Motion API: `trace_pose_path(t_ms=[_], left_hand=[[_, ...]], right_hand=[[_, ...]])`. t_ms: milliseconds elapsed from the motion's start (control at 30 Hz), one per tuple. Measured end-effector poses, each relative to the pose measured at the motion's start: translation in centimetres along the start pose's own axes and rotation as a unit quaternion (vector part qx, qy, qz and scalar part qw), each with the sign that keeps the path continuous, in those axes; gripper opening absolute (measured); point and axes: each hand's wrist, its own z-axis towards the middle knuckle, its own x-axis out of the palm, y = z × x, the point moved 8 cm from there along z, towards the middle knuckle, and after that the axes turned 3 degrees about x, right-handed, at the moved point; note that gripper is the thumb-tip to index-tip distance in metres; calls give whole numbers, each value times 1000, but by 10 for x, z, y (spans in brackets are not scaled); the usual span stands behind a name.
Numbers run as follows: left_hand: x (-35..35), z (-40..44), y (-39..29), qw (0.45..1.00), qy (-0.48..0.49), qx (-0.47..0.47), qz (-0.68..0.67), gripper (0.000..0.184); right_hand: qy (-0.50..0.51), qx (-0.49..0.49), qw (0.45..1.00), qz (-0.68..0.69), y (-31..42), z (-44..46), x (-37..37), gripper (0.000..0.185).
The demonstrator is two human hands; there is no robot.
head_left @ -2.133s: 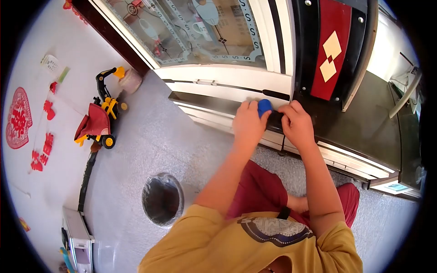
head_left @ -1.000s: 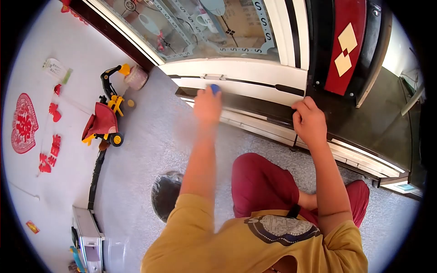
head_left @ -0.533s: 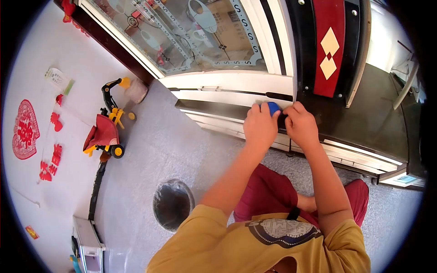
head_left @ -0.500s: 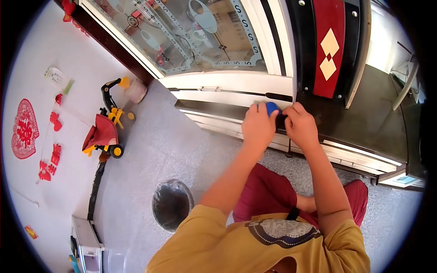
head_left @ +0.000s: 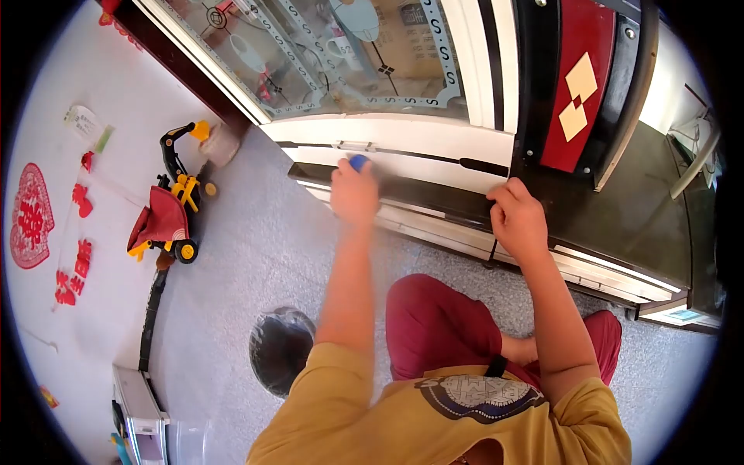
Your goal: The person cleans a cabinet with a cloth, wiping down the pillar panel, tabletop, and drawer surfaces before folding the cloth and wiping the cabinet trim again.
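Note:
My left hand (head_left: 355,194) is closed around a small blue object (head_left: 359,162) above the left part of the dark cabinet ledge (head_left: 434,195). White drawer fronts lie just behind that hand. Farther right, my right hand (head_left: 518,213) rests near the ledge's front edge with its fingers bent together in a pinch. Whatever sits between those fingertips is too small to make out. A wide gap separates the two hands.
A lined trash bin (head_left: 280,353) stands on the floor beside my left arm. A toy excavator (head_left: 174,205) is by the left wall. Glass cabinet doors (head_left: 341,54) rise behind the ledge, and a red and black panel (head_left: 575,93) stands to their right.
My left hand, with the blue object, has moved left along the ledge, away from my right hand. My right hand stays near the same place on the ledge. The view has shifted slightly.

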Motion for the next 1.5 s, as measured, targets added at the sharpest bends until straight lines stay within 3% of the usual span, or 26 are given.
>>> trace_pose_path(t_ms=[200, 333, 600, 700, 733, 767, 800, 833, 867, 967, 1000, 1033, 1100, 1167, 1300, 1333, 1400, 1433, 1500], left_hand=[[0, 50, 59, 998, -21, -31, 52, 53], [0, 49, 59, 997, -23, -6, 69, 52], [8, -58, -62, 985, 46, 161, 29, 53], [24, -103, -94, 956, 117, 213, -164, 60], [27, -120, -103, 902, 216, 101, -360, 63], [29, -146, -122, 790, 307, -18, -531, 66], [29, -167, -141, 703, 347, -28, -620, 63], [26, -186, -161, 605, 383, -41, -697, 60], [18, -204, -184, 549, 418, -15, -723, 61], [33, -214, -213, 539, 452, 57, -709, 62], [21, -215, -228, 539, 478, 120, -683, 58], [31, -203, -226, 693, 375, 153, -596, 56], [10, -191, -248, 794, 184, 345, -465, 45], [22, -174, -253, 846, 141, 324, -400, 39], [39, -171, -280, 854, 107, 343, -377, 47], [49, -170, -282, 861, 108, 346, -357, 58], [59, -169, -279, 879, 79, 336, -328, 64], [58, -169, -280, 887, 66, 331, -315, 67], [56, -172, -283, 899, 91, 315, -291, 73]], right_hand=[[-5, -2, 1000, -8, 1, 0, 1, 14], [-10, -1, 1000, -3, 0, -1, 2, 12], [-20, 3, 1000, 12, -5, -2, -1, 10], [-7, 35, 986, 162, -4, -12, -13, 25], [0, 40, 980, 196, 6, -18, -23, 36], [8, 43, 972, 230, 15, -28, -32, 50], [26, 22, 970, 240, 17, -42, -33, 71], [22, 30, 963, 267, 21, -50, -39, 76], [0, 51, 971, 232, 17, -52, -52, 72], [-73, 112, 964, 228, -13, -49, -89, 59], [-101, 135, 949, 267, -26, -44, -100, 52], [-111, 154, 936, 298, -35, -38, -112, 50], [-194, 74, 960, 188, -41, -21, -145, 48], [-300, -27, 953, 38, -19, 5, -190, 48], [-358, -136, 914, -134, 23, 67, -229, 58], [-335, -136, 918, -165, 18, 83, -226, 58], [-281, -135, 916, -250, 4, 99, -209, 55], [-297, -160, 901, -273, 1, 96, -200, 51], [-293, -114, 913, -261, -13, 84, -186, 48]])
